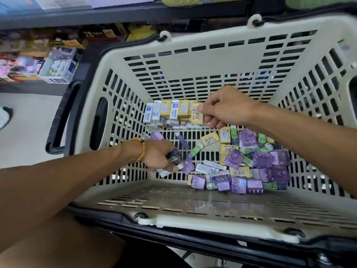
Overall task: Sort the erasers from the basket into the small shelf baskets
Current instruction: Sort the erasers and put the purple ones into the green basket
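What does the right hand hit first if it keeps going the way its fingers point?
Probably the row of upright yellow and white erasers along the far wall of the basket. The right hand already holds a yellow eraser beside them; depth unclear.

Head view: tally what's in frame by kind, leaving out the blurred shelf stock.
Hands: 2 (left hand gripping erasers, right hand pinching a yellow eraser)
Basket: 1
Bracelet: 1
Loose erasers: piled, too overlapped to count
Total counted: 4

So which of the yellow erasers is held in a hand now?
The yellow eraser at the right end of the standing row, barcode label showing. The right hand pinches it; the other yellow ones lie untouched.
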A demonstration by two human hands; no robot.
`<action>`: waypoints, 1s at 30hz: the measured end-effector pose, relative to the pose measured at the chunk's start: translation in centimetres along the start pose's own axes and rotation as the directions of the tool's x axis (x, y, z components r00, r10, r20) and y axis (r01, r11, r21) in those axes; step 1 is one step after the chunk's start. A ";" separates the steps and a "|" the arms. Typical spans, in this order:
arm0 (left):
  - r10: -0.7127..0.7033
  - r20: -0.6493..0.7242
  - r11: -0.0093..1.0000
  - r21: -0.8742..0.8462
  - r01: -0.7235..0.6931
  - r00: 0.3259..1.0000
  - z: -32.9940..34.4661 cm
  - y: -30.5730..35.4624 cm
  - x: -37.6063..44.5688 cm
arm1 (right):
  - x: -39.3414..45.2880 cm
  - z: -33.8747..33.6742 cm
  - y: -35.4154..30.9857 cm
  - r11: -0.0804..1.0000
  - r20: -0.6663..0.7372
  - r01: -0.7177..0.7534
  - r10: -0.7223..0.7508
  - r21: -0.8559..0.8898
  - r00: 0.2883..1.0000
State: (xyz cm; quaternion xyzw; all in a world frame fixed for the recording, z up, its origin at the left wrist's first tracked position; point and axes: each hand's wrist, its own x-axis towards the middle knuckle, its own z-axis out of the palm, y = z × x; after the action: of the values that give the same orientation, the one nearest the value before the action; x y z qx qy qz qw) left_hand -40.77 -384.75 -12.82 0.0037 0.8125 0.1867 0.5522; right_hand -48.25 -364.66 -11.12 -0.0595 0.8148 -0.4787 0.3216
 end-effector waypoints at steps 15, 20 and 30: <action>-0.341 -0.349 0.307 -0.919 -0.248 0.873 -2.8 -1.7 -6.2 | 5.4 2.3 -3.1 0.983 0.001 -0.164 0.165 -0.085 0.986; -0.347 -0.365 0.282 -0.919 -0.275 0.864 -3.3 -0.7 -5.2 | 3.7 -0.4 -0.3 0.959 -0.032 -0.252 0.250 -0.129 0.968; -0.280 -0.361 0.241 -0.923 -0.299 0.890 -3.5 -0.3 -4.5 | 4.9 2.1 -0.2 0.963 -0.228 -0.267 0.267 0.030 0.936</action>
State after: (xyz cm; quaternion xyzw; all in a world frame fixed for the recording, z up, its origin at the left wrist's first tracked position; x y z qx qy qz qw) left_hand -42.10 -387.01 -7.80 -0.3761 0.6254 0.6453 0.2256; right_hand -50.92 -368.35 -13.99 0.1071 0.8474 -0.4338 0.2869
